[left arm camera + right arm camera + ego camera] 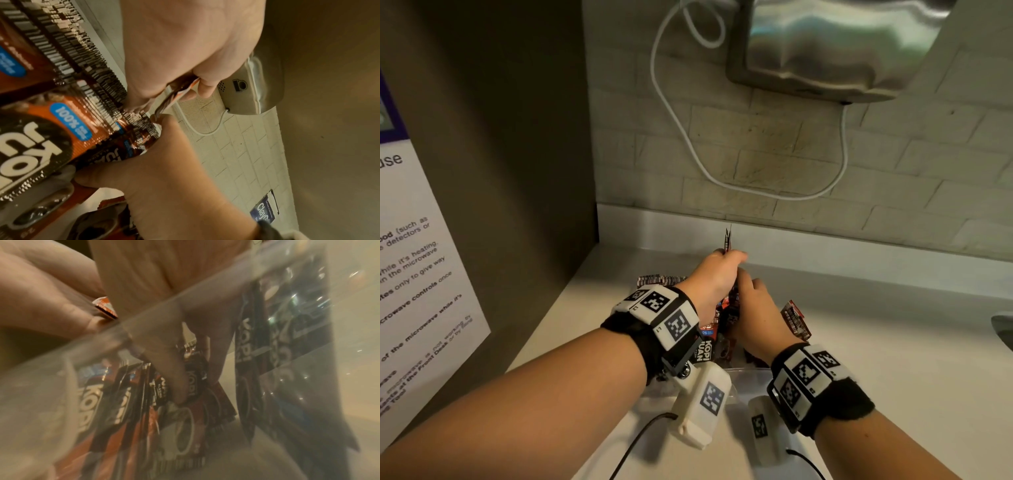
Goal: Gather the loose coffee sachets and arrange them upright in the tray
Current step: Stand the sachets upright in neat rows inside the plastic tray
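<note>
My left hand [726, 255] pinches one coffee sachet [728, 240] edge-up above the clear plastic tray [751, 375]. In the left wrist view the left hand's fingers [202, 87] curl round that sachet [174, 97]. My right hand [748, 291] reaches down into the tray. In the right wrist view, a right finger [174, 379] and the thumb sit on either side of an upright brown "KOPI" sachet [193, 382], seen through the tray wall [156, 311]. Several more sachets [51, 129] stand packed beside it. One sachet [796, 320] leans at the tray's right. Another [657, 279] lies behind my left wrist.
The tray sits on a white counter [876, 342] against a brick-pattern wall. A metal wall unit [825, 51] with a white cable [681, 130] hangs above. A dark panel with a printed notice [421, 274] closes off the left. A grey object [1003, 329] shows at the right edge.
</note>
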A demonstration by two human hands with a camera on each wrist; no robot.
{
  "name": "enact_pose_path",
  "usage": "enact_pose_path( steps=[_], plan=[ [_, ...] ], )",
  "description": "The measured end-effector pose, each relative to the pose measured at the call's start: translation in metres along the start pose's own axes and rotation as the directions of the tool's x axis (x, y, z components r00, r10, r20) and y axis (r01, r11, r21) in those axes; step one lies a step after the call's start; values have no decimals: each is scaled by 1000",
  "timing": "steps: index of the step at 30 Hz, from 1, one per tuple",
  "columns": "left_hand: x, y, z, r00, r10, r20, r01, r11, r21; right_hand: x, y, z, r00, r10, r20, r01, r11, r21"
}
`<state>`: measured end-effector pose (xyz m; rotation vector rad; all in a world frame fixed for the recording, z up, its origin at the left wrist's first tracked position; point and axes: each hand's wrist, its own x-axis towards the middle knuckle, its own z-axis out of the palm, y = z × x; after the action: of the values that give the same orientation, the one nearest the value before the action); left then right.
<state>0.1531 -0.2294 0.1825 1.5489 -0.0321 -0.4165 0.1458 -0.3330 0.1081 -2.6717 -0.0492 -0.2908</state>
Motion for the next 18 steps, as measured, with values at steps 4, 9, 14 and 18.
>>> enact_pose_path(
  steps=[4,9,14,18],
  plan=[
    [1,0,1,1000,-18,7,18,1000,-12,-3,-1,0,999,-38,13,38,999,30],
    [5,-2,2,1000,-18,-3,18,1000,-22,-6,-1,1,997,-58,42,52,990,134],
    [6,-2,4,1000,-22,1,22,999,-26,-7,2,0,998,-38,41,29,977,210],
    [10,-2,3,1000,-28,-5,28,999,-16,-8,2,2,997,-51,60,36,972,232]
  ],
)
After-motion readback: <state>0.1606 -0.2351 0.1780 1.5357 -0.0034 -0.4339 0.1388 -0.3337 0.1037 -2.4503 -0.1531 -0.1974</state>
